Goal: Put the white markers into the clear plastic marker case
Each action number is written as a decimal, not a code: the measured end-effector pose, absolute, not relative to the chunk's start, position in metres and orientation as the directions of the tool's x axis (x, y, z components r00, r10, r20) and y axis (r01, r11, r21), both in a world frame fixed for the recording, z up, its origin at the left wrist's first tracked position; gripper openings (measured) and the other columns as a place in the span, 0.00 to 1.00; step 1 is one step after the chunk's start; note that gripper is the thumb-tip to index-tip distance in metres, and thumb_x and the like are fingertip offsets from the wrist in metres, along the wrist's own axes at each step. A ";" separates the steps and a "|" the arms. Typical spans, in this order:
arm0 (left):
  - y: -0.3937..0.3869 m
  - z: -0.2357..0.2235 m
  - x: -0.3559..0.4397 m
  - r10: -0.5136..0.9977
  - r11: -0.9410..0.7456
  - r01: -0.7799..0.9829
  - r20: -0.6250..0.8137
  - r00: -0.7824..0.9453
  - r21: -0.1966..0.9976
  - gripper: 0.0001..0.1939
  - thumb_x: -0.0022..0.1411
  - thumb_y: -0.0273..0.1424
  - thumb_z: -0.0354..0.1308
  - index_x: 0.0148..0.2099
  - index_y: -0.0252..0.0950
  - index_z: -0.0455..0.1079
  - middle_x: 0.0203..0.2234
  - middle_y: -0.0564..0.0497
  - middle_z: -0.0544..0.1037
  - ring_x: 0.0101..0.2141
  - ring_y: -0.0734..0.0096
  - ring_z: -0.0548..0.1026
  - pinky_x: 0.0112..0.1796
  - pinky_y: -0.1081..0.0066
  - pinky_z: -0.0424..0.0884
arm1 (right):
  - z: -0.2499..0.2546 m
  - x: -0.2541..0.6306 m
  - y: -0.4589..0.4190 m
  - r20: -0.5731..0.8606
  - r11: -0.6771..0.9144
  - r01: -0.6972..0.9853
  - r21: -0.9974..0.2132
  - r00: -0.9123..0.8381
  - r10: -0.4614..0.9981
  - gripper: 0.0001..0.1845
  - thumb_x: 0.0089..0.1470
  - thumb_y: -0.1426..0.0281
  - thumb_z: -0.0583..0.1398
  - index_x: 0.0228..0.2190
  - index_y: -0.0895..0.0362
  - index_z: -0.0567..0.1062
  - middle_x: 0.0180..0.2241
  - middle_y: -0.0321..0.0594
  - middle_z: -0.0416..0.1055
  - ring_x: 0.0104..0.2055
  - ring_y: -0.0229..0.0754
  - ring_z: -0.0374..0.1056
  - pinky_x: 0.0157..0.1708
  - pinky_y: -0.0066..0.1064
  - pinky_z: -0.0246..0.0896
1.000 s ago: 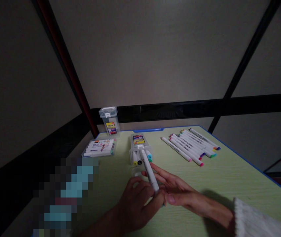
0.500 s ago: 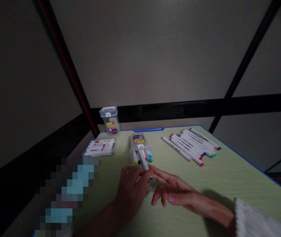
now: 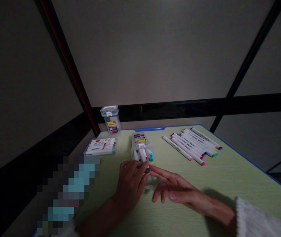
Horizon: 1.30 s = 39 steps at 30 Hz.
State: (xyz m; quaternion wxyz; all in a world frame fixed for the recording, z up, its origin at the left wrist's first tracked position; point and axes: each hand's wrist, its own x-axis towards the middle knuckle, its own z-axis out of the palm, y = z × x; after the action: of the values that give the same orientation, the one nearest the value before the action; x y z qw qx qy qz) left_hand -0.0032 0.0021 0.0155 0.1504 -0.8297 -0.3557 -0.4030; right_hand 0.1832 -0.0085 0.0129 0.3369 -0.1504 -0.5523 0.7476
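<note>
Gripping the dark-capped marker [image 3: 143, 154] between closed fingers, the left hand [image 3: 129, 189] holds it slanted at the mouth of the clear case [image 3: 139, 139], which lies on the table [image 3: 120, 149]. The right hand [image 3: 180, 192] is open, fingers extended near the cap; contact cannot be confirmed from here. Caution: adjacent markers in the mouth, including the turquoise-capped one [image 3: 150, 154], could bind the barrel if pressure is off-axis. Excess force could also slide the case, since neither hand visibly braces its body.
</note>
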 end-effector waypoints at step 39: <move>0.019 0.008 -0.015 0.537 -0.610 0.788 0.775 0.333 0.085 0.10 0.64 0.28 0.48 0.43 0.33 0.68 0.29 0.49 0.71 0.33 0.65 0.68 0.35 0.66 0.62 | 0.005 0.185 -0.006 0.178 -0.112 -0.333 -0.936 -0.726 0.664 0.32 0.46 0.65 0.63 0.53 0.48 0.62 0.59 0.43 0.51 0.40 0.42 0.67 0.36 0.33 0.56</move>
State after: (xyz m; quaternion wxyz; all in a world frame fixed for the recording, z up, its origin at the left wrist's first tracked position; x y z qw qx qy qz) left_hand -0.0151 0.0191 0.0082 0.1550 -0.8014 -0.4134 -0.4035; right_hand 0.1855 -0.0061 0.0049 0.3405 -0.1447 -0.5726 0.7316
